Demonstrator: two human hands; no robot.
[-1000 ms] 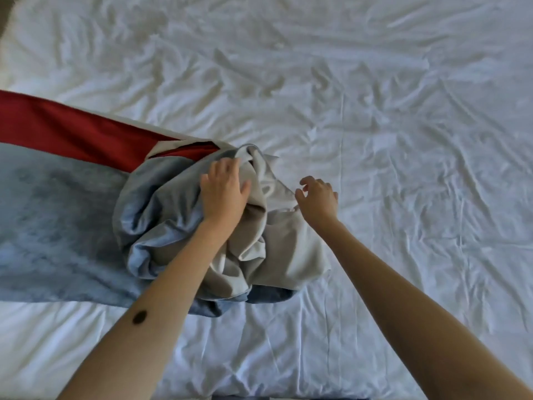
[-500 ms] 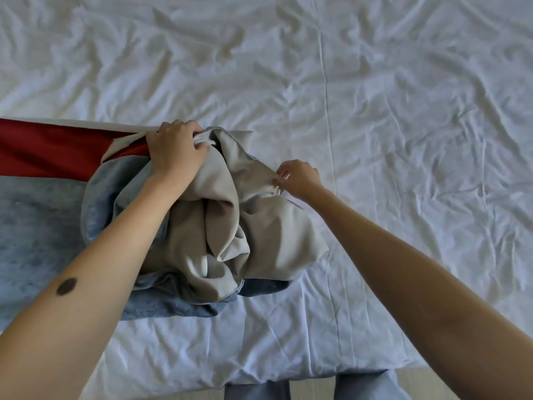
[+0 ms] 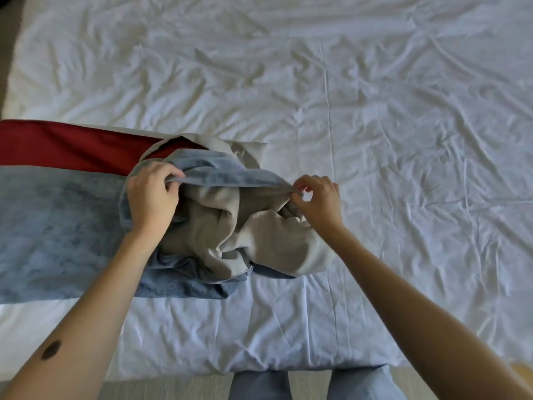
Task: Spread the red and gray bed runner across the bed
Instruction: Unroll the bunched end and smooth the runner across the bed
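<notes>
Half a second ago my left grip point(image 3: 151, 194) held the far top of the heap point(image 3: 230, 235), by the red stripe point(image 3: 72, 148). My right grip point(image 3: 317, 200) was pinching the pale lining. Now both hold one gray-blue edge point(image 3: 230, 180), and it is pulled tight between them over the heap. My left grip has its fingers curled round that edge on the left of the heap. My right grip pinches it with thumb and one finger on the right of the heap.

The bed runner point(image 3: 57, 226) lies flat to the left of the heap and runs out of the picture. Its red stripe is on the far side and its gray part is on the near side. The heap is the crumpled end of the runner, pale side up.

The bed point(image 3: 403, 140) is white and wrinkly all round the heap. There is lots of open sheet to the right of the heap and beyond it. The bed's near edge is on my side of the heap, with my legs point(image 3: 259, 385) and the floor point(image 3: 173, 385) past it.
</notes>
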